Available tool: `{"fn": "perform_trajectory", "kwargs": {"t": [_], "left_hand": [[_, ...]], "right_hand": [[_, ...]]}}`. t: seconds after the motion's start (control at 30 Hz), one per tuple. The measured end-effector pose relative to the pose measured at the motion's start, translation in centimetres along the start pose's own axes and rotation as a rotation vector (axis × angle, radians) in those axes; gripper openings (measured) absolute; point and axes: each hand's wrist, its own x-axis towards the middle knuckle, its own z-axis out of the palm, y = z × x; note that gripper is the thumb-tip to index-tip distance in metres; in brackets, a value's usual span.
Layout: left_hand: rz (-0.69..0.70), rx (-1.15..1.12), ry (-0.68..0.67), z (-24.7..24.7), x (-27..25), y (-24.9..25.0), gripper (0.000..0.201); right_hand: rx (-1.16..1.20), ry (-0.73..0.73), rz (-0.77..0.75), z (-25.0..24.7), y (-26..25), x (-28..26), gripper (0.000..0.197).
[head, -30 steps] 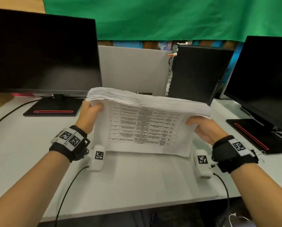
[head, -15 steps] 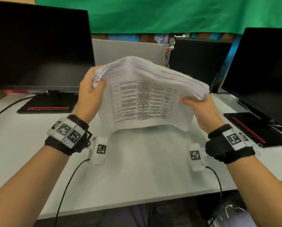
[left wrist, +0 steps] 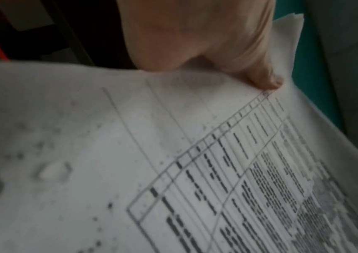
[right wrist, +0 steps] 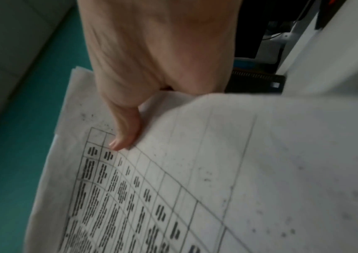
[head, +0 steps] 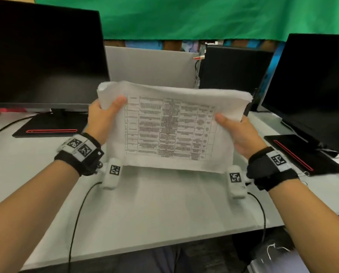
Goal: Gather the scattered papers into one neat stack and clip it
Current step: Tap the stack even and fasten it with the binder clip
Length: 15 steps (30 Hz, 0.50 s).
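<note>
The left hand (head: 103,119) is gripping the left edge of the stack of papers (head: 170,127), thumb on the printed face; the right hand (head: 241,134) is gripping the right edge. The stack is standing tilted above the white desk (head: 154,209), between two dark monitors.

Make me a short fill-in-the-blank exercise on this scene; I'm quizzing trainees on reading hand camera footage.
1. The paper stack is held by ____ hands, the left hand and the right hand.
2. The top sheet shows a printed ____.
3. The cloth hanging behind the desk is ____.
4. Both monitor screens, left monitor and right monitor, are ____.

Missing words: both; table; green; dark
</note>
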Motion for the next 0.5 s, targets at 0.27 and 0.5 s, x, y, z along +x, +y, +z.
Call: {"fn": "perform_trajectory", "kwargs": {"t": [0.27, 0.5], "left_hand": [[0.134, 0.000, -0.093, -0.4, -1.9, -0.6, 0.042], [-0.172, 0.135, -0.348, -2.5, -3.2, -4.1, 0.079]], "right_hand": [[-0.046, -0.090, -0.039, -0.8, 1.3, -0.7, 0.048], [-0.081, -0.105, 0.105, -0.7, 4.8, -2.2, 0.045]]}}
